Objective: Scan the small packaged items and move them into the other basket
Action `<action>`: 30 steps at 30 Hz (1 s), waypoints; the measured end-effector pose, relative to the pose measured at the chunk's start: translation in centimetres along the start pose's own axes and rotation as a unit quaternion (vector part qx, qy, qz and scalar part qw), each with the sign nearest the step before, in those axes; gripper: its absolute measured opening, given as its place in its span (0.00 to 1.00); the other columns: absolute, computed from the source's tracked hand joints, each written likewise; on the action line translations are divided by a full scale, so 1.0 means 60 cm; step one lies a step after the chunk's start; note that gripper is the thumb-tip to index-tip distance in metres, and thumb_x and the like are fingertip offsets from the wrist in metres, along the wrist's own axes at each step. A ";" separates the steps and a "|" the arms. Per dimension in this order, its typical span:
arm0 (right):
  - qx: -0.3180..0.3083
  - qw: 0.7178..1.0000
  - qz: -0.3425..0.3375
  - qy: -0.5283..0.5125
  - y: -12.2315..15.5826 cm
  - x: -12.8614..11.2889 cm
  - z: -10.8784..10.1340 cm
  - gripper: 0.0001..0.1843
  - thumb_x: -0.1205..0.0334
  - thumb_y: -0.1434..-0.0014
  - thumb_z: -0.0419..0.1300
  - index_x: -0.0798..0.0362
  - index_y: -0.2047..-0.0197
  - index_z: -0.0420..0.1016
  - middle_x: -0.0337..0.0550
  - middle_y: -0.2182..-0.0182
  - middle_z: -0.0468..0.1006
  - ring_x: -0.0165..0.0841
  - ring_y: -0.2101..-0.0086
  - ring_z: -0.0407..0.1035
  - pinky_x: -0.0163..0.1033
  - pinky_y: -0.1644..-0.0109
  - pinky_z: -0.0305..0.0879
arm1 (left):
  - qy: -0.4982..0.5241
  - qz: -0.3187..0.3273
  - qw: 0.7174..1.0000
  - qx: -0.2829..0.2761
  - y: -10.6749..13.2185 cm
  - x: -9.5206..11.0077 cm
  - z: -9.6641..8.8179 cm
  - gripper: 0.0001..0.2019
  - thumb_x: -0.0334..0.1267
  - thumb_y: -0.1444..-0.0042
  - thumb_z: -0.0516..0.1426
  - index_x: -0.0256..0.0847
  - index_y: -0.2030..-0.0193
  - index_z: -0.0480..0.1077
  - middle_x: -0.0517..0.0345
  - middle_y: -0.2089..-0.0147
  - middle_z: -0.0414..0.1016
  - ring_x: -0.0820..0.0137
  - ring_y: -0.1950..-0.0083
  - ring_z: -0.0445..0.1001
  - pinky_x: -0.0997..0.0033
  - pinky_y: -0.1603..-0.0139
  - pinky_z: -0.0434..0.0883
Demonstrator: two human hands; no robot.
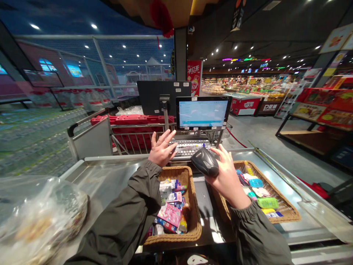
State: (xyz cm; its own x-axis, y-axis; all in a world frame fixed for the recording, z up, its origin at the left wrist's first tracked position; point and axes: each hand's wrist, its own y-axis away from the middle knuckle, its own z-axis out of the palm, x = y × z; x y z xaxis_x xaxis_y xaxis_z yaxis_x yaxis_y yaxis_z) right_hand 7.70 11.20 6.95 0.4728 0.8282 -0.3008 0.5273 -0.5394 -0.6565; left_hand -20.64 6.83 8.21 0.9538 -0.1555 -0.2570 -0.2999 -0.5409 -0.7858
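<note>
OK, right hand [224, 171] has fingers wrapped around the black scanner [204, 162], held up near the worktop's [104, 176] far edge, between two baskets. Left hand [162, 149] has fingers spread wide, by the keyboard's [193, 147] left end. Left basket [176, 238] holds packets [169, 213]; right basket [286, 211] sits toward the right edge.

the scanner [203, 162] is black, and the sleeves [118, 206] are dark olive-grey. the left basket [196, 213] has a honey-brown weave around packets [170, 214] in pink, white, purple and blue. the right basket [288, 210] repeats that brown weave, with a lime-green item [267, 202] and a turquoise-blue item [256, 183] inside. the surface [107, 176] is silvery grey. the keyboard [190, 148] has whitish keys; the screen [202, 112] is pale blue, with a brighter blue band low down. the poster [194, 75] is red with white characters.
</note>
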 end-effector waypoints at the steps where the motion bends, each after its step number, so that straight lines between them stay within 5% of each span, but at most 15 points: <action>1: -0.001 1.000 -0.001 -0.002 -0.001 0.000 0.004 0.22 0.62 0.49 0.61 0.51 0.49 0.72 0.56 0.39 0.65 0.58 0.32 0.44 0.74 0.35 0.44 | -0.003 -0.002 1.000 -0.004 0.007 -0.002 -0.002 0.09 0.40 0.42 0.59 0.47 0.55 0.76 0.51 0.30 0.61 0.55 0.29 0.58 0.40 0.27 0.31; 15: -0.043 0.999 -0.002 -0.020 -0.008 -0.014 0.067 0.21 0.63 0.50 0.60 0.52 0.51 0.73 0.57 0.40 0.66 0.59 0.33 0.45 0.76 0.36 0.44 | -0.020 -0.044 0.996 -0.079 0.146 -0.024 -0.016 0.08 0.42 0.40 0.58 0.44 0.58 0.76 0.46 0.32 0.63 0.55 0.30 0.61 0.38 0.28 0.36; 30: -0.068 0.997 -0.003 -0.026 -0.017 -0.026 0.100 0.18 0.64 0.50 0.60 0.53 0.53 0.75 0.58 0.39 0.65 0.59 0.33 0.45 0.75 0.36 0.44 | 0.026 -0.105 0.980 -0.167 0.270 -0.021 0.028 0.08 0.40 0.43 0.58 0.43 0.59 0.77 0.44 0.31 0.62 0.53 0.30 0.59 0.34 0.30 0.38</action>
State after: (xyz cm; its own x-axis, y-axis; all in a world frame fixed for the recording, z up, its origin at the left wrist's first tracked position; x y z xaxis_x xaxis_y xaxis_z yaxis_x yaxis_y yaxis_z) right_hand 2.18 11.36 3.94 0.4347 0.8359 -0.3351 0.6220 -0.5478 -0.5596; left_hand -26.74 -0.33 -5.15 0.9962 -0.0491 -0.0726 -0.0825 -0.8047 -0.5880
